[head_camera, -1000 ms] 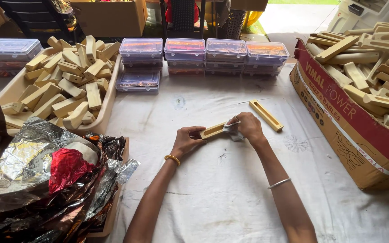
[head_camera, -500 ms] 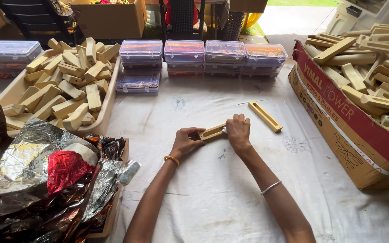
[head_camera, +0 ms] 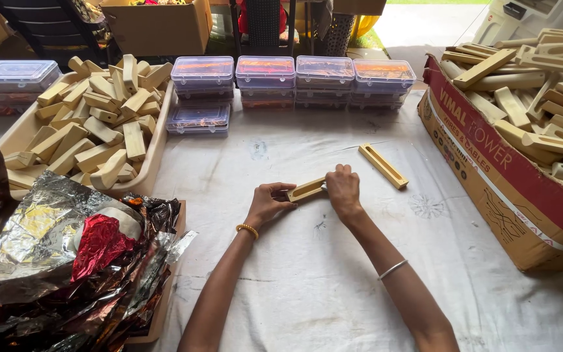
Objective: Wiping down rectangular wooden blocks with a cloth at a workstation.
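My left hand (head_camera: 267, 203) grips the near end of a short pale wooden piece (head_camera: 306, 190) that lies on the white cloth (head_camera: 307, 274). My right hand (head_camera: 343, 188) is closed over the piece's other end, fingers curled down on it. A second, longer wooden strip with a groove (head_camera: 383, 165) rests on the cloth just beyond and to the right of my right hand, untouched.
A tray of wooden blocks (head_camera: 92, 137) sits at the left. Stacked clear plastic boxes (head_camera: 293, 79) line the back. A cardboard box of wooden strips (head_camera: 522, 124) stands at the right. Crumpled foil and red wrapping (head_camera: 66, 261) lie at the near left.
My right hand has drawn back from the longer grooved strip toward the left and closed onto the short piece. My left hand has stayed in place.
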